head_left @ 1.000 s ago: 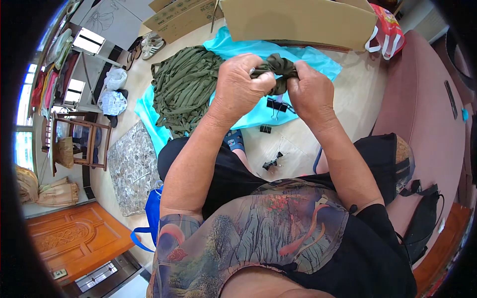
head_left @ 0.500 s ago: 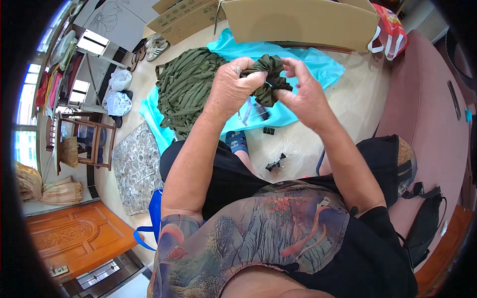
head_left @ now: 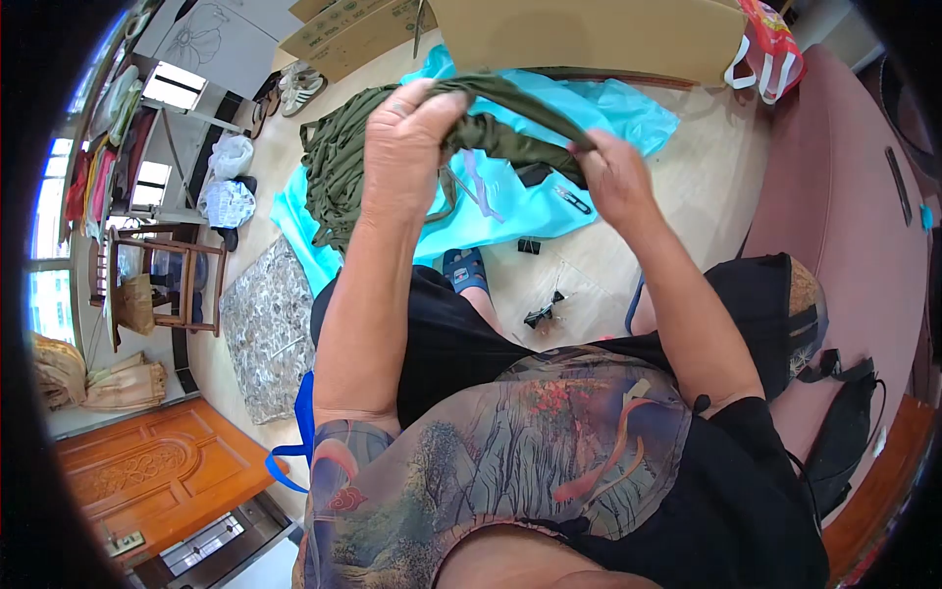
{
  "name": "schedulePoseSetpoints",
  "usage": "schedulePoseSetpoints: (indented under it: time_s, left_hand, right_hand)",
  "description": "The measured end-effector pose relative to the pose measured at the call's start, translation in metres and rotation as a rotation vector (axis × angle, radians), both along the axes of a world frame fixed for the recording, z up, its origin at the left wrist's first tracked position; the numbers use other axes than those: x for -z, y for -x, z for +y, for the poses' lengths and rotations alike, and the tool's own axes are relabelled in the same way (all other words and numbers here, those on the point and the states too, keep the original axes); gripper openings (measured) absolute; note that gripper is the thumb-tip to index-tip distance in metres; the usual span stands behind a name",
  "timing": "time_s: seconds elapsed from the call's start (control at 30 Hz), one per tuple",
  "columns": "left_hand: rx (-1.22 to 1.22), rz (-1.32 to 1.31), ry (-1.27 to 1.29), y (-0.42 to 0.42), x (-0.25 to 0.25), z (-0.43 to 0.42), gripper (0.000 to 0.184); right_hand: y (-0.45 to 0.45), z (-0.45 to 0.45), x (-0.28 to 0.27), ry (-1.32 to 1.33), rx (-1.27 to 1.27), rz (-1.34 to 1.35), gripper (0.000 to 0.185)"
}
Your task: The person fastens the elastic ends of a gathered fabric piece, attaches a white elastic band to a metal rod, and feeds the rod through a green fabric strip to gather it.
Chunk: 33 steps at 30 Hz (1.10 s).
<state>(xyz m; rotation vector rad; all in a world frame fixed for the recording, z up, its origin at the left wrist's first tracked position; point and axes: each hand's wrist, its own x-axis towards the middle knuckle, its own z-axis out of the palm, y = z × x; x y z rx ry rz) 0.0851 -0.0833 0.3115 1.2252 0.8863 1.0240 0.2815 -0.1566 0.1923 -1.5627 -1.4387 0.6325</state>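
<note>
From my remote place I see the left hand (head_left: 407,123) and the right hand (head_left: 618,179) each grasping 1 side of the green cloth loop (head_left: 515,146), stretched above the turquoise sheet (head_left: 633,110). The green pile (head_left: 341,162) covers part of the sheet's left edge.

I see a dark olive-green fabric loop (head_left: 508,143) held in the air, stretched between the left hand (head_left: 412,123) and right hand (head_left: 618,177), sloping down rightward. Of its 2 strands, the upper looks taut and blurred, the lower gathered and wrinkled.
</note>
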Motion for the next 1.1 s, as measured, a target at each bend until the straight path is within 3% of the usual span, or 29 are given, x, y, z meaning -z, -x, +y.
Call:
schedulePoseSetpoints:
  time_s: [0.1,0.17,0.27,0.33,0.43,0.53,0.63,0.67,0.77,0.93,1.03,1.1]
  left_hand:
    - [-0.063,-0.047,0.099,0.003,0.014,0.01,0.006]
    - [0.005,-0.023,0.086,0.0,0.012,0.007,0.006]
    - [0.166,0.213,0.006,-0.003,0.012,-0.001,0.011]
    - [0.255,0.29,-0.036,-0.005,0.007,-0.01,0.014]
    - [0.346,0.488,-0.192,-0.008,0.007,-0.014,0.015]
    - [0.441,0.433,-0.186,-0.016,0.023,-0.013,0.02]
    - [0.411,0.371,-0.114,-0.017,0.023,-0.014,0.031]
    - [0.396,0.34,-0.091,-0.013,0.017,-0.016,0.033]
    - [0.46,0.39,-0.04,-0.003,0.014,-0.013,0.04]
    - [0.494,0.636,-0.161,-0.007,0.019,-0.012,0.031]
    - [0.476,0.714,-0.3,-0.006,0.02,-0.013,0.023]
    - [0.475,0.704,-0.363,-0.007,0.019,-0.015,0.019]
  right_hand:
    - [0.026,-0.024,-0.013,0.374,-0.195,0.466,0.025]
    - [0.045,-0.03,-0.007,0.373,-0.258,0.719,0.021]
    - [0.036,-0.023,-0.017,0.125,-0.175,0.441,0.027]
    - [0.011,-0.023,-0.047,0.038,-0.145,0.321,0.049]
    - [-0.004,-0.028,-0.079,-0.131,0.026,0.052,0.055]
    - [0.002,-0.022,-0.078,-0.245,-0.192,-0.072,0.044]
    - [0.004,-0.019,-0.068,-0.082,-0.072,-0.18,0.028]
    - [0.003,-0.018,-0.064,-0.197,0.01,-0.078,0.013]
    - [-0.008,-0.02,-0.073,-0.005,0.066,0.386,0.011]
    - [-0.002,-0.025,-0.078,0.027,-0.002,0.421,0.013]
    - [-0.006,-0.025,-0.075,0.038,-0.007,0.264,0.022]
    - [-0.006,-0.028,-0.079,-0.117,-0.002,0.19,0.03]
